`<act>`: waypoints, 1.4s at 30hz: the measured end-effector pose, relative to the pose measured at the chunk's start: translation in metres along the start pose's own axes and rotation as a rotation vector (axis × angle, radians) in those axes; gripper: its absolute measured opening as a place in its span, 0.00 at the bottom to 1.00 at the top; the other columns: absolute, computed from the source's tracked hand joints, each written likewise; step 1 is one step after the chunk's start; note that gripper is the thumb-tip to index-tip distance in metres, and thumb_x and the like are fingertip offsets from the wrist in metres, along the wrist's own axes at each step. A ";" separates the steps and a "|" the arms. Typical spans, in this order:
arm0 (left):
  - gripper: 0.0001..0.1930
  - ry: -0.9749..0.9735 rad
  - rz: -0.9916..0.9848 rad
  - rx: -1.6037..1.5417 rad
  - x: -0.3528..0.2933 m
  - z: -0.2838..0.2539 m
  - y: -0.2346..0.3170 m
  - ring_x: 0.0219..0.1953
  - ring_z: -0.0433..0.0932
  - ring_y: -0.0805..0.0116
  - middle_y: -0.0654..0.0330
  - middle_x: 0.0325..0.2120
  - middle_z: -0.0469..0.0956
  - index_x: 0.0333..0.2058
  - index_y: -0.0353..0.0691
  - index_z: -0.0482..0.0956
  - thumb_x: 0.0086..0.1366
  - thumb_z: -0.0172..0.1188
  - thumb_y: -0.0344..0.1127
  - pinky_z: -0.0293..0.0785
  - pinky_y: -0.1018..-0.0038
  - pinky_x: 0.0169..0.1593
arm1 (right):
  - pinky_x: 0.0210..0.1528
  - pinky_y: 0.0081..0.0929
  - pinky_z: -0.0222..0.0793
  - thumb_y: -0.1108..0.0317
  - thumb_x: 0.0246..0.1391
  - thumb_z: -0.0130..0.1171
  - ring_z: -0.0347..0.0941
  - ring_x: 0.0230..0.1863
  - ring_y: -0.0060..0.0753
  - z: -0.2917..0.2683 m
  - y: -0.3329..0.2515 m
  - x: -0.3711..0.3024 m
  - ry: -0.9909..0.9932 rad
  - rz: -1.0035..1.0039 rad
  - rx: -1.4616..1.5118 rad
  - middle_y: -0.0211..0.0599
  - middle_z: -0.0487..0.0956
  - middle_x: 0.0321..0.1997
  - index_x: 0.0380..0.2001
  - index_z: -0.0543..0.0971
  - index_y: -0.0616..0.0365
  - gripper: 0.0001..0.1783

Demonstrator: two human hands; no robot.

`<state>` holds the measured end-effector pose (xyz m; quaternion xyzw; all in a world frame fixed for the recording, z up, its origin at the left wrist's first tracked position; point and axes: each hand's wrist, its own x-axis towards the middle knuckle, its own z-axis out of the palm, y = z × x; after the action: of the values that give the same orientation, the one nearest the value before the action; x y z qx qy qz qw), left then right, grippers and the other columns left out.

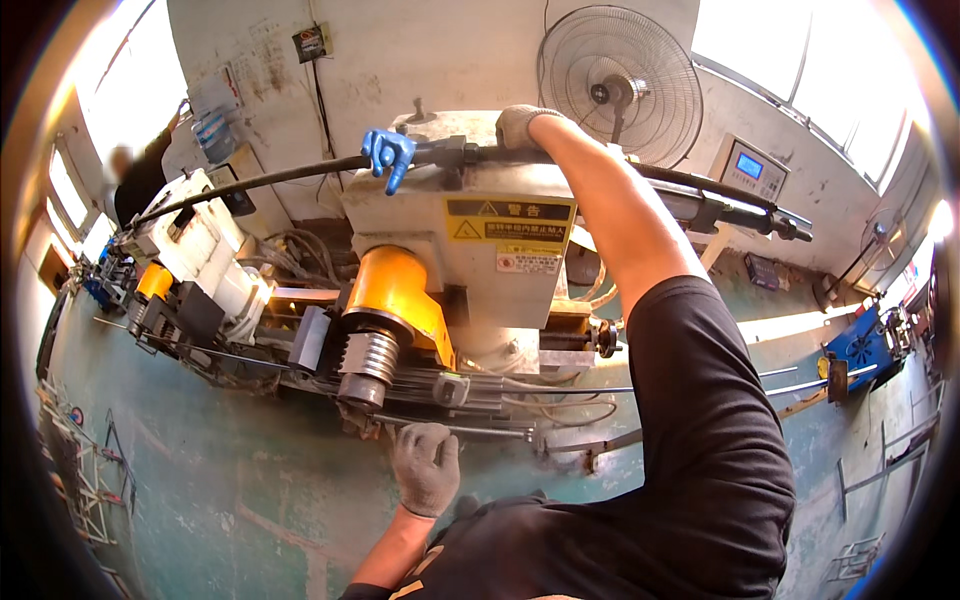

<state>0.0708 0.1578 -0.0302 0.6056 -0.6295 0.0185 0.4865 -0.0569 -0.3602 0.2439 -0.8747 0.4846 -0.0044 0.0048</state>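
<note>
My right hand (522,126), in a grey glove, reaches far forward to the top of the pale machine (400,215). Its fingers curl down beside the long dark bar (590,165) that crosses the machine's upper front; what they grip is hidden. Low in front, my left hand (425,468), also gloved, is held with its fingers bent in, just below several thin metal rods (480,430). Whether anything is inside it does not show. Above it is the orange spindle housing (388,285) with a ribbed metal cylinder (368,360). A blue rubber glove (389,158) hangs on the bar.
Behind the machine stands a large fan (620,85), with a control panel (750,168) to its right. A second pale machine (190,240) is at the left, with a person (145,175) beyond it. Blue equipment (858,350) stands far right. Hoses (565,405) hang below the machine.
</note>
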 end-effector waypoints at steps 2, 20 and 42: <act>0.09 0.006 0.000 -0.010 0.001 -0.001 -0.001 0.44 0.81 0.47 0.55 0.38 0.83 0.39 0.40 0.82 0.62 0.72 0.23 0.78 0.55 0.52 | 0.56 0.46 0.82 0.68 0.58 0.65 0.87 0.53 0.55 0.001 0.004 0.011 0.034 0.022 -0.063 0.50 0.91 0.51 0.49 0.92 0.53 0.17; 0.05 -0.822 -0.335 -0.567 -0.099 0.063 0.007 0.38 0.82 0.66 0.59 0.34 0.84 0.42 0.36 0.87 0.69 0.70 0.26 0.79 0.69 0.45 | 0.44 0.30 0.79 0.67 0.72 0.68 0.80 0.38 0.21 0.172 -0.049 -0.518 0.664 0.336 0.941 0.35 0.88 0.37 0.54 0.87 0.60 0.13; 0.06 -1.048 -0.139 -0.709 -0.188 0.285 0.401 0.35 0.80 0.79 0.64 0.32 0.84 0.44 0.32 0.88 0.70 0.71 0.23 0.78 0.77 0.41 | 0.44 0.35 0.78 0.62 0.71 0.68 0.83 0.37 0.32 0.388 0.140 -0.977 0.690 1.447 1.081 0.45 0.88 0.36 0.47 0.88 0.58 0.11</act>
<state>-0.4489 0.2294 -0.0726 0.3758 -0.7111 -0.5214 0.2850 -0.6893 0.3950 -0.1484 -0.1949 0.8135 -0.4793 0.2654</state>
